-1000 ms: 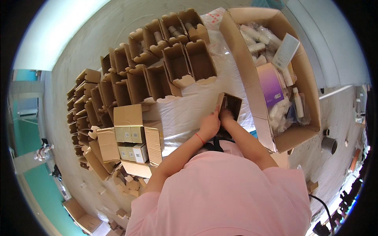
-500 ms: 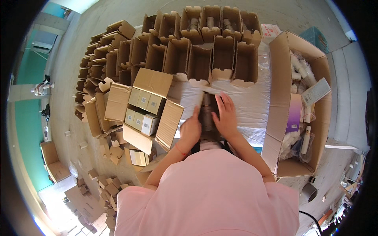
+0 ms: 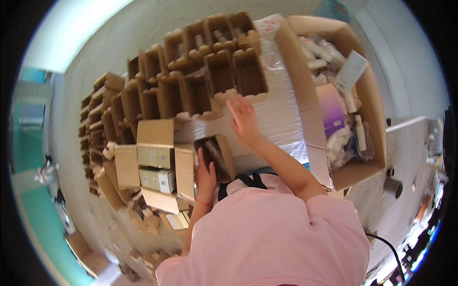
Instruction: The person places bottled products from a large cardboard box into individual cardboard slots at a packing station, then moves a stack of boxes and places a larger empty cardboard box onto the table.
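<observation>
Brown open-topped cardboard box [image 3: 228, 154], dark cylinders inside, sits before the person's waist; the left hand [image 3: 206, 177] touches its left wall, grip unclear. The right hand [image 3: 244, 122] is open above the white plastic sheet [image 3: 284, 112]. Small olive cartons [image 3: 164, 156] bear square codes; the purple box's [image 3: 331, 108] pale label is illegible.

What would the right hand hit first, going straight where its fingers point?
The right hand would probably meet the open cardboard box second from right in the nearer row, though depth is unclear.
</observation>
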The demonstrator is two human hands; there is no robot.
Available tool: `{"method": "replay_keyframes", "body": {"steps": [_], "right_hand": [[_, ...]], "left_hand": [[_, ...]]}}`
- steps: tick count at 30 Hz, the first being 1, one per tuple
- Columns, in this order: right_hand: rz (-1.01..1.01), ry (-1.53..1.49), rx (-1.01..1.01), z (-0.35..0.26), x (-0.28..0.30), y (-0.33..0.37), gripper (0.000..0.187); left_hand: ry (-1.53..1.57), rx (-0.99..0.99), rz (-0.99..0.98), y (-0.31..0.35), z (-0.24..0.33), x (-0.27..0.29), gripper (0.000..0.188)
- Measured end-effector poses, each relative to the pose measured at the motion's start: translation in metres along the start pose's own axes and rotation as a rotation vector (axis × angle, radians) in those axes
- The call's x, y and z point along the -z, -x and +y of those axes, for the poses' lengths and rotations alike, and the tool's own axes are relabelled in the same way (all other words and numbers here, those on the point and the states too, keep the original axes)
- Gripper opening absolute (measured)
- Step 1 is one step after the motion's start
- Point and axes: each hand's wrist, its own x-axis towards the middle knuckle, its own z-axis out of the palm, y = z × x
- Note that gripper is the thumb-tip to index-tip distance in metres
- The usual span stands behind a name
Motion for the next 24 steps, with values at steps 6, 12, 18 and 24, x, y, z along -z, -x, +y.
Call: {"method": "replay_keyframes", "body": {"steps": [6, 12, 18, 24], "right_hand": [[-0.194, 0.308, 0.016, 0.08, 0.017, 0.004, 0.028], [-0.42, 0.144, 0.052, 0.042, 0.046, 0.049, 0.014], [0.027, -0.088, 0.048, 0.069, 0.112, 0.001, 0.022], [0.265, 0.32, -0.394, 0.266, 0.16, -0.067, 0.016]], "left_hand": [[-0.096, -0.066, 0.071, -0.008, -0.047, -0.021, 0.061], [-0.106, 0.003, 0.125, -0.028, -0.042, -0.013, 0.058], [-0.252, -0.099, 0.189, -0.027, 0.001, -0.009, 0.048], [-0.064, -0.245, 0.133, -0.03, 0.044, -0.012, 0.035]]}}
